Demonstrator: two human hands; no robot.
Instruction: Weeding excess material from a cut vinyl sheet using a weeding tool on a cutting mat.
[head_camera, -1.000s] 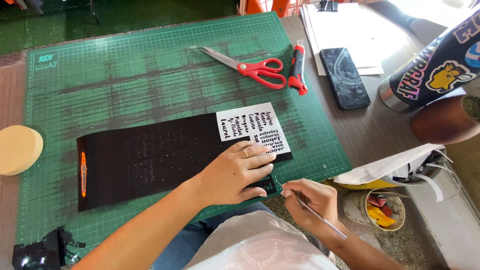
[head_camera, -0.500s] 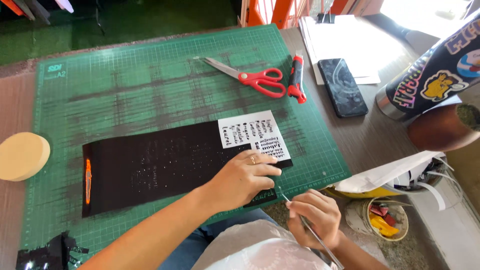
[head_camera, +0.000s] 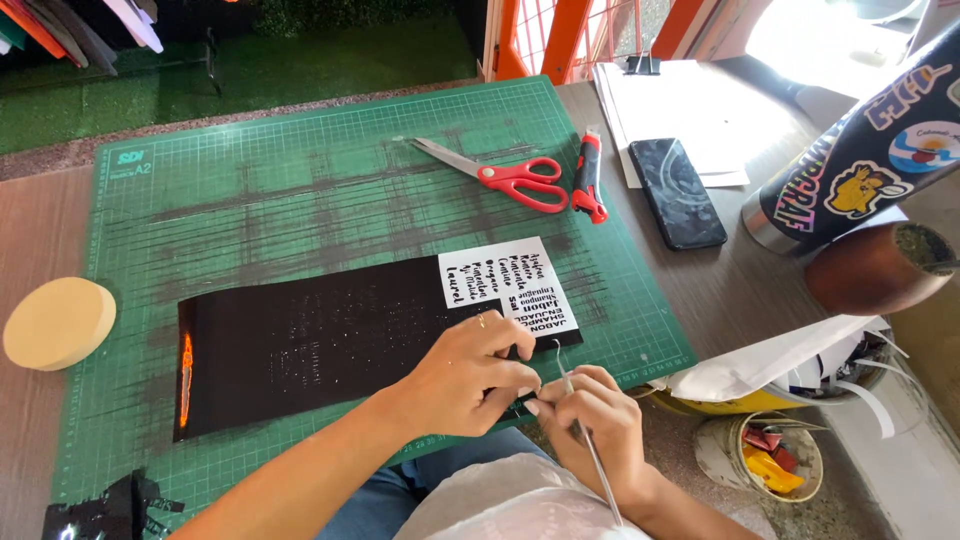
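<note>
The left hand (head_camera: 470, 372) is pressing down on the near right edge of a black vinyl sheet (head_camera: 310, 340), fingers curled together flat against it, apparently pinning the sheet so it cannot slide on the green cutting mat (head_camera: 300, 200). The right hand (head_camera: 590, 425) is sitting just beside it, fingers pinched shut around a thin metal weeding tool (head_camera: 580, 430) held like a pen, its hooked tip pointing at the sheet's near right corner; the low, close grip looks suited to fine picking at small cut shapes. The sheet is lying lengthwise across the near half of the mat, with a white patch of black cut lettering (head_camera: 508, 285) at its right end, where the dark film is already off.

Farther away on the mat, red-handled scissors (head_camera: 505, 175) and a red and black craft knife (head_camera: 588, 180) are lying side by side, within reach but apart from the work. To the right, on the brown worktop (head_camera: 740, 290), a dark phone (head_camera: 677, 192) is resting beside white papers (head_camera: 670, 105), and a sticker-covered flask (head_camera: 870, 165) is standing near the edge. A round cream disc (head_camera: 58, 322) is sitting off the mat's left side. A small tub of scraps (head_camera: 765, 460) is standing low on the right, handy for dropped offcuts.
</note>
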